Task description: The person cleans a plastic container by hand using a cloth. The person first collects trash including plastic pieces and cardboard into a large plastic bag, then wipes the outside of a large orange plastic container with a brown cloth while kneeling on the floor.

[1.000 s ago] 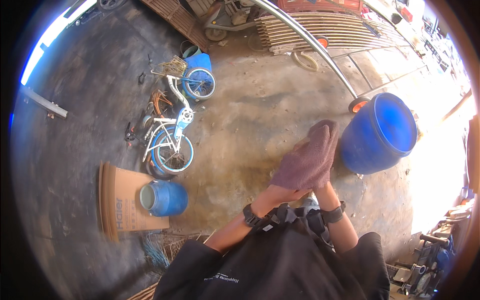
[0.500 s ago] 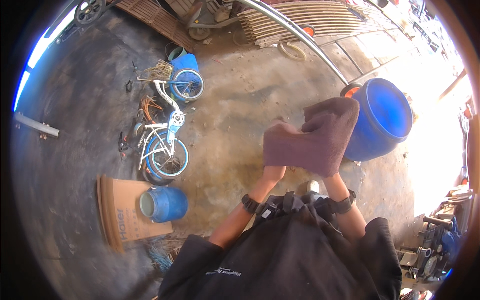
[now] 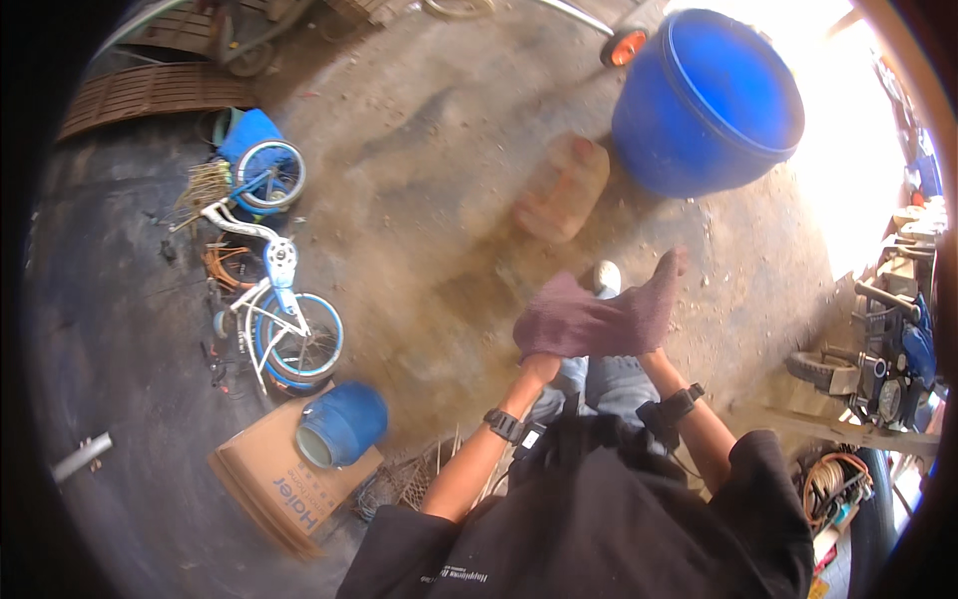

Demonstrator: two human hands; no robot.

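Dusty concrete floor (image 3: 429, 200) is stretching out under the person, rough and stained. Both hands are gripping a limp maroon cloth (image 3: 594, 317) at waist height: left hand (image 3: 540, 361) and right hand (image 3: 651, 349) largely hidden beneath it. A round blue plastic barrel (image 3: 711, 100) is standing ahead; a small white-blue bicycle (image 3: 274, 299) is lying well to the left.

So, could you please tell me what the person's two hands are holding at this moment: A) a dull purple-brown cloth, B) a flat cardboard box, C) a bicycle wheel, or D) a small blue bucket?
A: both hands hold up the purple-brown cloth, the left hand under its left end, the right hand under its right end.
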